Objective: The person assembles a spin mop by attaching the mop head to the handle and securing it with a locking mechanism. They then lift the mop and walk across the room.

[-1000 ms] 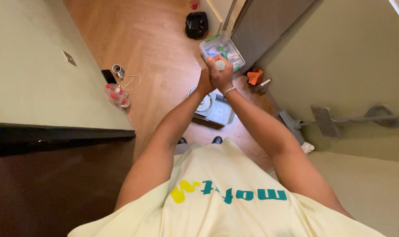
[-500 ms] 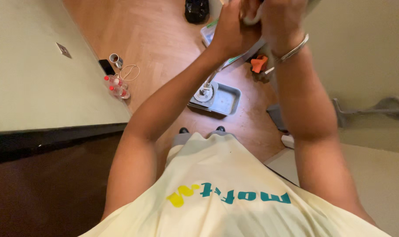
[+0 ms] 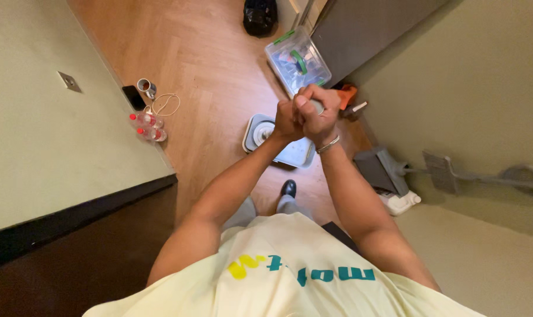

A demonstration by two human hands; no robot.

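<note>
Both hands, left hand (image 3: 287, 120) and right hand (image 3: 316, 111), clench one small object (mostly hidden). Grey bucket (image 3: 265, 134) sits below; at twelve o'clock a clear lidded box (image 3: 297, 61) holds blurred items.

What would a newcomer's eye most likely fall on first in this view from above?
First, the two hands clasped together at the centre, the left hand pressed against the right hand, which wears a thin bracelet; whether they hold anything cannot be told. Beyond them on the wooden floor lie a clear storage box with green latches and a grey tray. Small red-capped bottles stand by the left wall.
</note>
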